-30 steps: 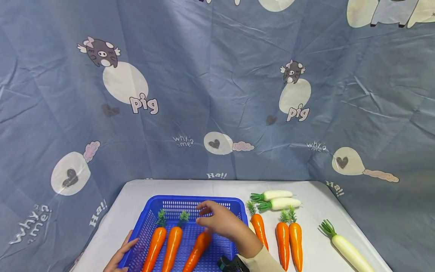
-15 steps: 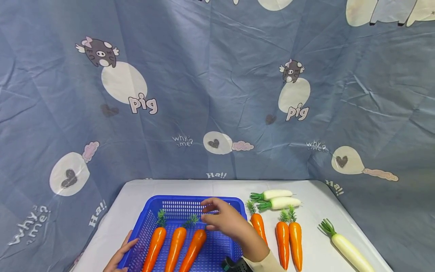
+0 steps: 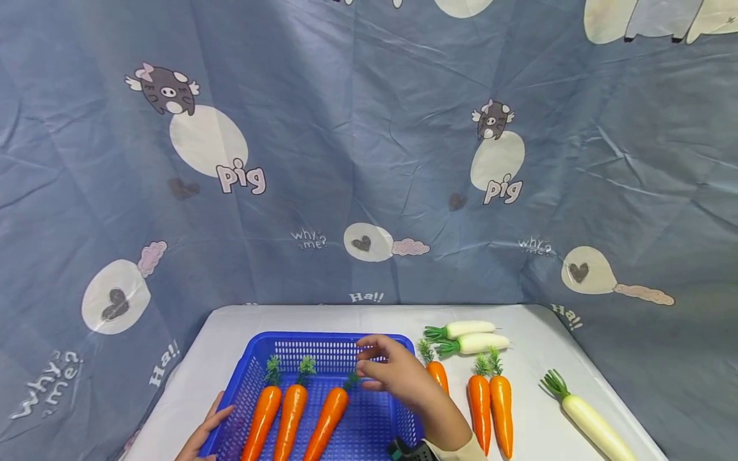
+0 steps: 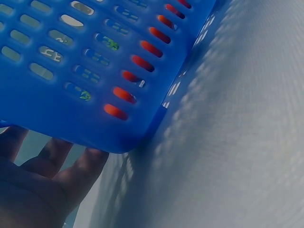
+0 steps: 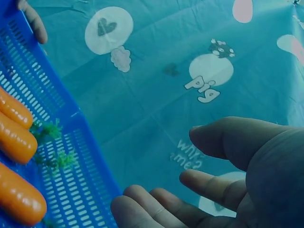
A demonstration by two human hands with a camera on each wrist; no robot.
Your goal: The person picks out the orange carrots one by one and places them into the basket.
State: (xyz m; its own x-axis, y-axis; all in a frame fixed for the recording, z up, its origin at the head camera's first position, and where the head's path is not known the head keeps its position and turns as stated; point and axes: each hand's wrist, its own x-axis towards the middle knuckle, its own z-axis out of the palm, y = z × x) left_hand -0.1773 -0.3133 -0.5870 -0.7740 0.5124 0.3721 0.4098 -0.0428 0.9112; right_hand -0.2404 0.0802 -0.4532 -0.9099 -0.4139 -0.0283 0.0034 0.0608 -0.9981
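Note:
My left hand (image 3: 203, 434) touches the left rim of a blue plastic basket (image 3: 323, 337). In the left wrist view its fingers (image 4: 78, 178) reach straight up to the rim, fingertips partly hidden. Inside the basket lie three carrots with green tops: a left carrot (image 3: 262, 419), a middle carrot (image 3: 291, 419) and a right carrot (image 3: 327, 422). My right hand (image 3: 398, 378) hovers over the basket's right part, fingers loosely bent and nothing between them. It is nearest the leafy top of the right carrot. The right wrist view shows its thumb and fingers (image 5: 213, 187) apart.
On the white table (image 3: 553, 346), right of the basket, lie a carrot (image 3: 438, 374) partly behind my right arm and a pair of carrots (image 3: 490, 410). Behind them are two white radishes (image 3: 473, 338). Another white radish (image 3: 596, 426) lies far right. A blue printed curtain (image 3: 369, 179) surrounds the table.
My right hand has drawn away to the right from the right carrot, uncovering its top. The middle carrot tipped right, then came back left. The left hand has stayed at the rim.

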